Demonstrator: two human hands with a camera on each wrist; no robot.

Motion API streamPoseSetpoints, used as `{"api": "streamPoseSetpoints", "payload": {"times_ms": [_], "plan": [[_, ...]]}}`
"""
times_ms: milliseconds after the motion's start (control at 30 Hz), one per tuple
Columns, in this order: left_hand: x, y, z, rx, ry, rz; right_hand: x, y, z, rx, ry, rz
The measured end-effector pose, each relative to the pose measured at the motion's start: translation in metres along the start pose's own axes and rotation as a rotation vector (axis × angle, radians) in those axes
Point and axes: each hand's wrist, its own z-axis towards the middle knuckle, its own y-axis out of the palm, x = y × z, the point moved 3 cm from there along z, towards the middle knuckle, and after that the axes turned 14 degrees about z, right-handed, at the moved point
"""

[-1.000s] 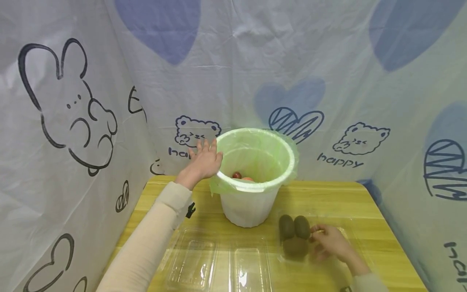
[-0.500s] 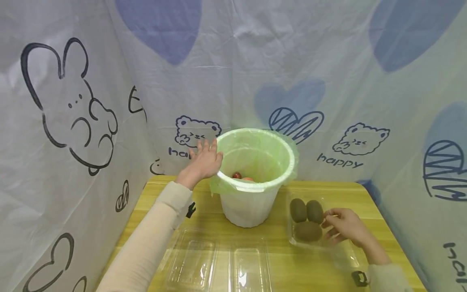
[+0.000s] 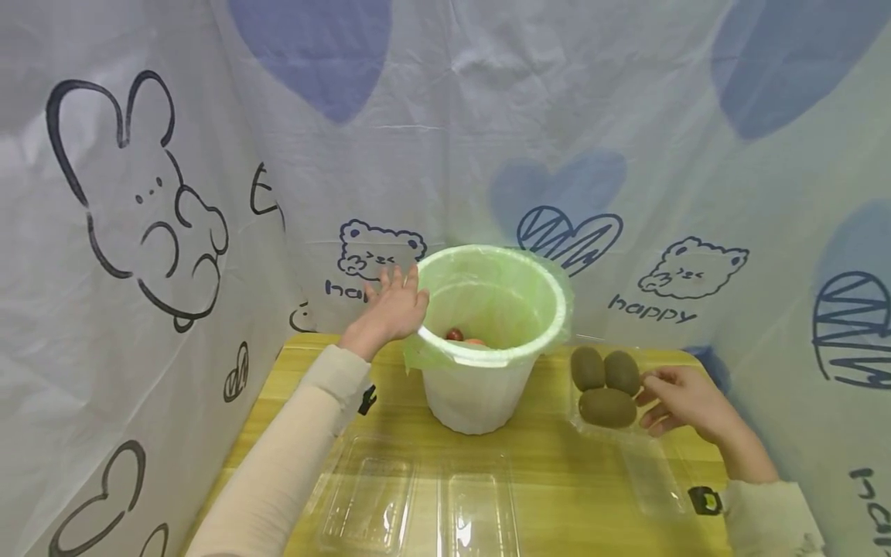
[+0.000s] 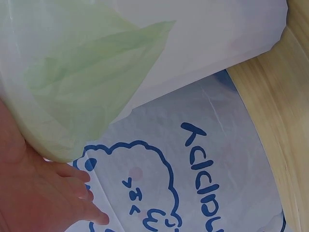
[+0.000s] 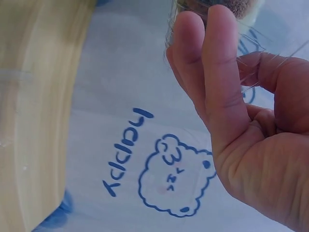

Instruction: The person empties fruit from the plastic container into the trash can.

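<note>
A clear plastic box [image 3: 592,430] holding three brown kiwis [image 3: 607,408] is in my right hand [image 3: 685,398], right of the bucket in the head view. My fingers and thumb pinch its right side, seen also in the right wrist view, where a bit of kiwi [image 5: 236,7] shows at the top. My left hand [image 3: 395,309] rests on the left rim of a white bucket [image 3: 473,398], fingers straight and spread. A thin green bag [image 3: 487,278] lines the bucket and folds over its rim. Inside lie a dark red round fruit [image 3: 455,334] and an orange-pink one, partly hidden.
Two clear plastic trays [image 3: 369,495] lie side by side on the front of the wooden table [image 3: 557,495]. Another clear plastic piece [image 3: 653,476] lies at the right. Printed cloth walls [image 3: 445,155] stand around the table's back and sides.
My right hand has moved the box of kiwis away and to the right, from beside the bucket's base toward the table's back. My left hand has stayed on the rim.
</note>
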Motion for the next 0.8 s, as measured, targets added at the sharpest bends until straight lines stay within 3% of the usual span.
{"api": "streamPoseSetpoints", "payload": {"times_ms": [433,800], "plan": [[0.0,0.0,0.001,0.002,-0.004,0.014,-0.043,-0.024,0.002,0.028,-0.067,-0.03],[0.001,-0.001,0.0,0.004,-0.005,0.012,-0.099,-0.019,0.015,0.022,-0.118,-0.067]]}}
